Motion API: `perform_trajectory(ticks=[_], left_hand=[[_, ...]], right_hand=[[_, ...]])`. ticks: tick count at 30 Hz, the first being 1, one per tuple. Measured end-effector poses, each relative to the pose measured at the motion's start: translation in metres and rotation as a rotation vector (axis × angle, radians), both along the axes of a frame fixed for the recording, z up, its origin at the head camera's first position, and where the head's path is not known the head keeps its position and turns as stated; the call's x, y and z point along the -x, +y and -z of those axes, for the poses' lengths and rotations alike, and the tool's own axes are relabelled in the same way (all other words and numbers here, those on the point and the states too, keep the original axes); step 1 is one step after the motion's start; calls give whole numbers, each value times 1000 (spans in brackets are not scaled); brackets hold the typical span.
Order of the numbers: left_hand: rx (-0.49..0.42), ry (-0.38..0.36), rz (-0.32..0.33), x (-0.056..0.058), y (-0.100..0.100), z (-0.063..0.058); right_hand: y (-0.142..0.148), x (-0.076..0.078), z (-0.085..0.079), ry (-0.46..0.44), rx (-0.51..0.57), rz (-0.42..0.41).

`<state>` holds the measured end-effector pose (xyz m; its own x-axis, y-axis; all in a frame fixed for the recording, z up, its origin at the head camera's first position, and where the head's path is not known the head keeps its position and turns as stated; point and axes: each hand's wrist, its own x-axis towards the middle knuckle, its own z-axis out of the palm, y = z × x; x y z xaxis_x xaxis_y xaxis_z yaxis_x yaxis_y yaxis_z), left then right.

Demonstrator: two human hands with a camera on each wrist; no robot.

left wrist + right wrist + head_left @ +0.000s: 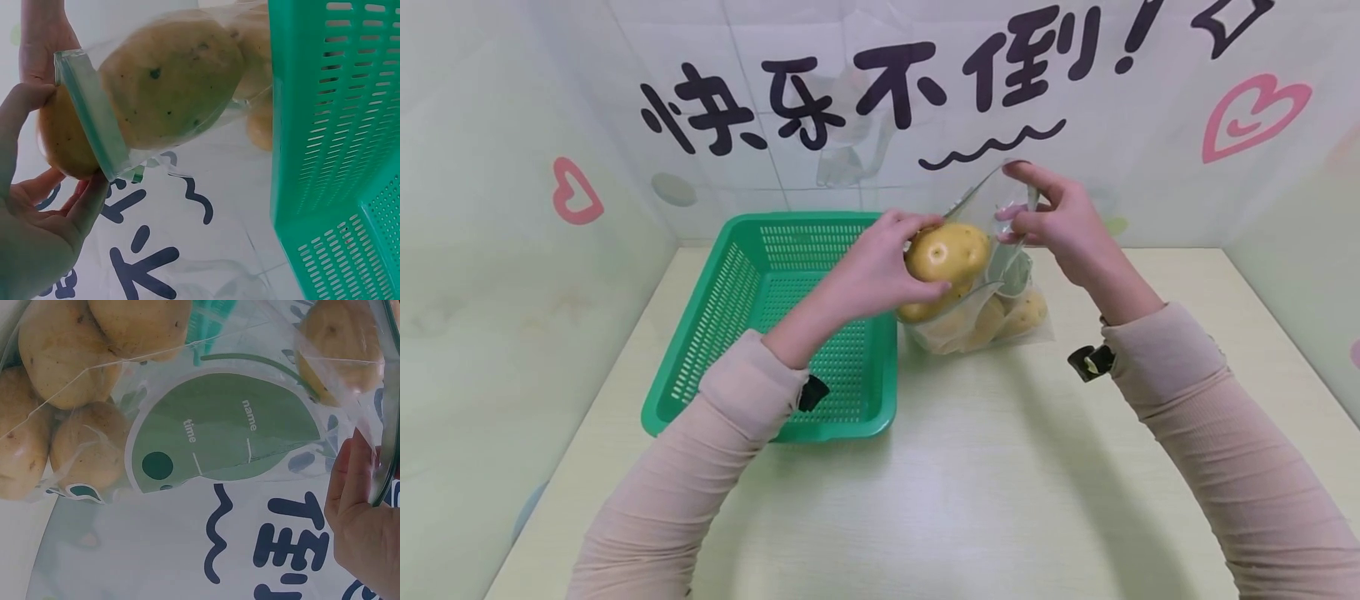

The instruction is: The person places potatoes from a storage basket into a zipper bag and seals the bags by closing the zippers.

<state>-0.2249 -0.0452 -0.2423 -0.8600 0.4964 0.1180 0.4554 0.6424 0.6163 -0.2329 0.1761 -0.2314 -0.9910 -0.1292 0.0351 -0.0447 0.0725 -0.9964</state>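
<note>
A potato [948, 252] is gripped in my left hand [880, 265], at the mouth of a clear zip bag [1017, 265]. In the left wrist view that potato [65, 134] overlaps the bag's green zip edge [92, 115], with thumb and fingers on either side of it. My right hand [1063, 218] pinches the upper rim of the bag. Several potatoes [65, 353] lie inside the bag, which stands on the table. A green label [225, 428] printed "name" and "time" shows on its side in the right wrist view.
A green plastic basket [891, 375] with slotted walls stands left of the bag, right beside it. The pale table [970, 483] stretches toward me. Behind rises a white printed sheet [850, 179] with black characters and hearts.
</note>
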Motion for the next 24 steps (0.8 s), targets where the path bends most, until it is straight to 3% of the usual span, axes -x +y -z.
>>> perform_trajectory(ticks=[7, 13, 17, 20, 24], left_hand=[[-31, -3, 18, 5, 2, 2], [-163, -40, 36, 11, 2, 6], [-216, 4, -1, 18, -3, 7], [-196, 57, -33, 24, -9, 9], [-97, 109, -39, 32, -13, 14]], right_hand=[[0, 0, -1, -4, 9, 4], [-1, 0, -1, -5, 32, 2], [-1, 1, -1, -3, 31, -2], [-1, 1, -2, -2, 19, -4], [-1, 0, -2, -7, -2, -3]])
